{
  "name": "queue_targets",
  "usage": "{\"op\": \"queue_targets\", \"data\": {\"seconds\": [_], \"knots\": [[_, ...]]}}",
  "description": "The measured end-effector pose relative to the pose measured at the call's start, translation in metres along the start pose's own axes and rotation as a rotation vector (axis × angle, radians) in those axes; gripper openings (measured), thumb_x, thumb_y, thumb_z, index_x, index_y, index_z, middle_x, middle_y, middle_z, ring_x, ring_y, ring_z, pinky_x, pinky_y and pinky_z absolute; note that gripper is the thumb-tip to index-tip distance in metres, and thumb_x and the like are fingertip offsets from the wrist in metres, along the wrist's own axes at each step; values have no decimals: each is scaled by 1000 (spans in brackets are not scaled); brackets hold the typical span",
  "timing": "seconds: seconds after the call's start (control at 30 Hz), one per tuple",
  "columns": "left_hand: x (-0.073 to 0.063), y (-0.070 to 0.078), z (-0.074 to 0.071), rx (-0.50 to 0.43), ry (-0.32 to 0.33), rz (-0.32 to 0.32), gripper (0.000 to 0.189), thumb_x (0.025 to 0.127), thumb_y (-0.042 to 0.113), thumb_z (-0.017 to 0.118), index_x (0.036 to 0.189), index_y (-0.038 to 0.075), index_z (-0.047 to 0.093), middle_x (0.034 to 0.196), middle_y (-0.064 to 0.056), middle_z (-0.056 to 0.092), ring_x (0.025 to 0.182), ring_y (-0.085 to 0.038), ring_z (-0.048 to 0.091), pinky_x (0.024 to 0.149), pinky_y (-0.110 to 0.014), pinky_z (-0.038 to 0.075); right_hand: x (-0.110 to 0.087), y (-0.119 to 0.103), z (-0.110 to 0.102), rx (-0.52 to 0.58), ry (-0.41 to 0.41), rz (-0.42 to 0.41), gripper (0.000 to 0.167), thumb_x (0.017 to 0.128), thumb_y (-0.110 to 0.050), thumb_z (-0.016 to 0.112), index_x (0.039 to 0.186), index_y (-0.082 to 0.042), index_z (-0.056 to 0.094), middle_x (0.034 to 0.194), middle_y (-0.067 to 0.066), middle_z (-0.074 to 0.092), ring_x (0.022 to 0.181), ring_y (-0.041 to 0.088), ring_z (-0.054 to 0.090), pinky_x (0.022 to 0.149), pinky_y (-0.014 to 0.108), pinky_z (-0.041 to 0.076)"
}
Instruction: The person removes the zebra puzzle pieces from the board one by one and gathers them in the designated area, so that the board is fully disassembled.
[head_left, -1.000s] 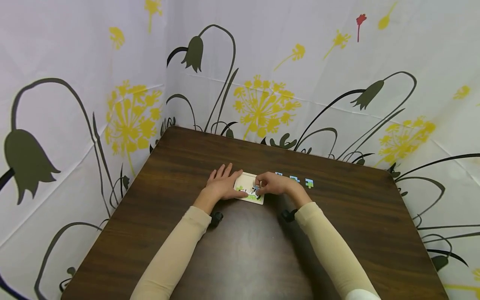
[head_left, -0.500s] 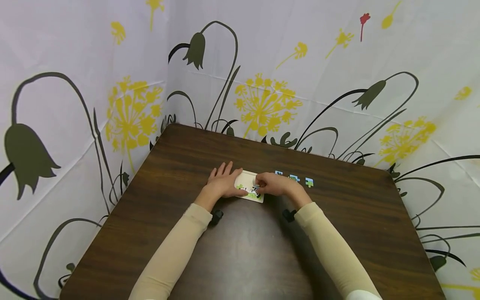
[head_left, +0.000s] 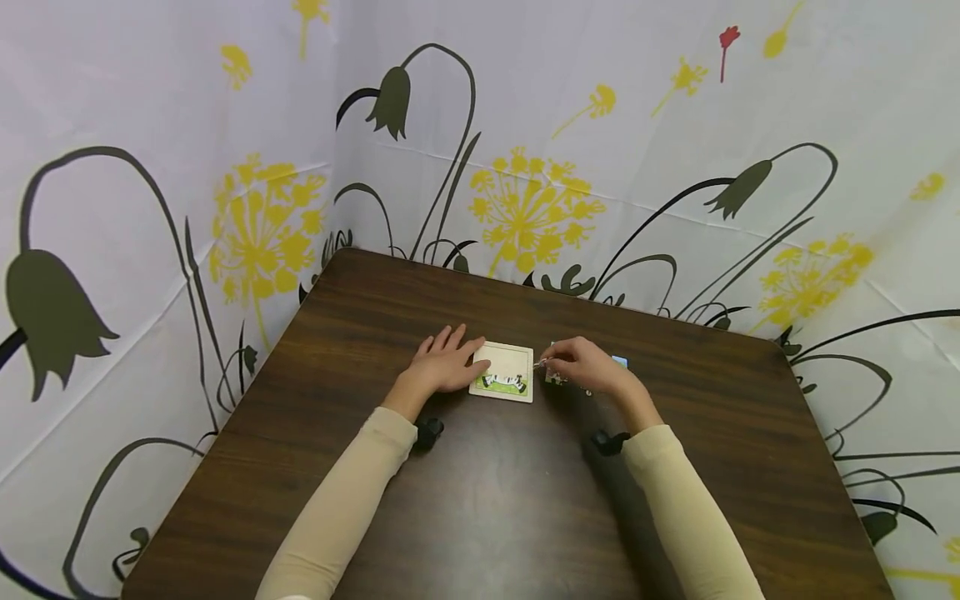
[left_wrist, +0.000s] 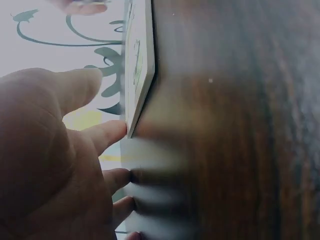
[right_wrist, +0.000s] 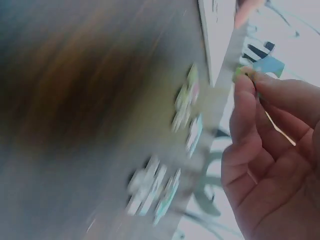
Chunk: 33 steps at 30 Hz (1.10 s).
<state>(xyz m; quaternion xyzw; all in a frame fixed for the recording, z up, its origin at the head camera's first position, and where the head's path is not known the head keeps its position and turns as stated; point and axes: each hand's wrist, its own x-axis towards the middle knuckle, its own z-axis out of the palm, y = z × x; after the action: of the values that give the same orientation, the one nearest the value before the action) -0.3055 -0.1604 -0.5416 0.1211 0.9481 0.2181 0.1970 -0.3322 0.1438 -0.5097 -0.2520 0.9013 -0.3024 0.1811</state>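
A square wooden puzzle board (head_left: 512, 358) lies on the table, with a strip of zebra legs and green grass along its near side and a bare pale area above. My left hand (head_left: 441, 368) is at the board's left side, fingers spread, index fingertip at its edge and thumb reaching over it. Just off the board's right edge, my right hand (head_left: 585, 365) pinches a puzzle piece (right_wrist: 267, 64) between thumb and fingers. That piece shows blue, green and black-and-white stripes in the right wrist view.
Loose puzzle pieces (right_wrist: 150, 185) lie on the brown table (head_left: 480, 500) beneath and beside my right hand, partly hidden in the head view. One blue piece (head_left: 619, 362) shows behind the wrist. A white curtain (head_left: 525, 100) with printed flowers hangs behind the table.
My right hand has moved right from over the board to beside it, a piece still pinched, uncovering the board's right part. My left hand has stayed in place, its thumb slightly raised.
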Motion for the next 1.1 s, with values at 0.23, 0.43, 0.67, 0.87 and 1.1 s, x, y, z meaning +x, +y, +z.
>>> {"op": "queue_targets", "data": {"seconds": [0.23, 0.43, 0.67, 0.87, 1.1], "knots": [[-1, -10, -10, -56, 23, 96, 70, 111, 53, 46, 174, 30, 25, 182, -15, 11, 168, -43, 5, 132, -68, 6, -46, 25, -18, 82, 59, 67, 24, 108, -20, 67, 121, -4, 81, 108, 15, 80, 91, 33, 73, 78, 36, 60], [-4, -23, -25, -178, 51, 148, 70, 113, 46, 49, 174, 25, 22, 179, -16, 26, 165, -47, 20, 128, -74, 15, -79, 49, -30, 179, 94, 127, 23, 106, -21, 71, 114, 0, 78, 106, 19, 80, 88, 37, 78, 83, 43, 66], [-7, -19, -22, -103, -34, 179, 93, 99, 62, 66, 173, 22, 28, 180, -21, 16, 167, -47, 13, 131, -70, 13, -106, 80, -38, 109, 179, 215, 25, 109, -24, 67, 120, -3, 77, 103, 13, 75, 82, 28, 70, 78, 36, 58], [-5, -15, -14, -48, -67, 139, 99, 94, 57, 75, 173, 22, 26, 182, -19, 3, 169, -43, 1, 135, -62, 2, -109, 100, -36, 120, 202, 245, 29, 110, -18, 64, 124, 6, 72, 103, 17, 72, 78, 20, 67, 74, 33, 59], [10, -28, 0, -48, -77, 105, 105, 91, 60, 79, 174, 29, 23, 183, -13, -3, 170, -39, -6, 135, -62, -4, -112, 100, -33, 67, 165, 253, 37, 105, -19, 72, 134, 4, 65, 94, 14, 71, 77, 18, 64, 71, 34, 55]]}}
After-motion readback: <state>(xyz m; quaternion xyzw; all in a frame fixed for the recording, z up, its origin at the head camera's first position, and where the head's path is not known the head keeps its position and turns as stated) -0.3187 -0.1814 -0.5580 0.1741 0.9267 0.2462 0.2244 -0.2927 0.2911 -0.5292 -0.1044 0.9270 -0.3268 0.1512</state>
